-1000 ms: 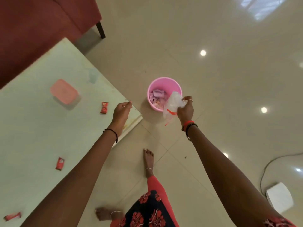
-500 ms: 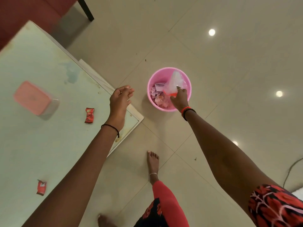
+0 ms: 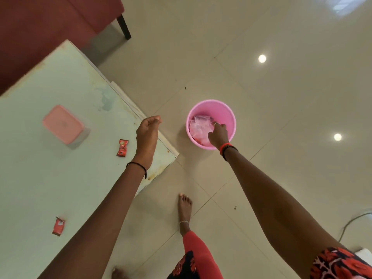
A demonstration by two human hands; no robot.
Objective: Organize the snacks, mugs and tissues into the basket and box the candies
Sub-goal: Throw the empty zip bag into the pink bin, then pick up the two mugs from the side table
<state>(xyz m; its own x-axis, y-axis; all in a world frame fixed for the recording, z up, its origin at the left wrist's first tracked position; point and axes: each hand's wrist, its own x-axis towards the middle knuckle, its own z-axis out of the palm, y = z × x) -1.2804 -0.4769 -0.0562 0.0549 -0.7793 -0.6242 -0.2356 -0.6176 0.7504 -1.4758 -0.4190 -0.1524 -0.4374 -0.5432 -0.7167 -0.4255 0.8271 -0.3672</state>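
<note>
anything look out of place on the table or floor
One red candy by the left hand and a second candy farther from it lie loose on the table, outside the closed pink-lidded box.

You've got the one wide-angle head cam; it's pointing steeply down from above; table (image 3: 40, 188) left, basket (image 3: 225, 113) on the floor (image 3: 281, 93) right.
</note>
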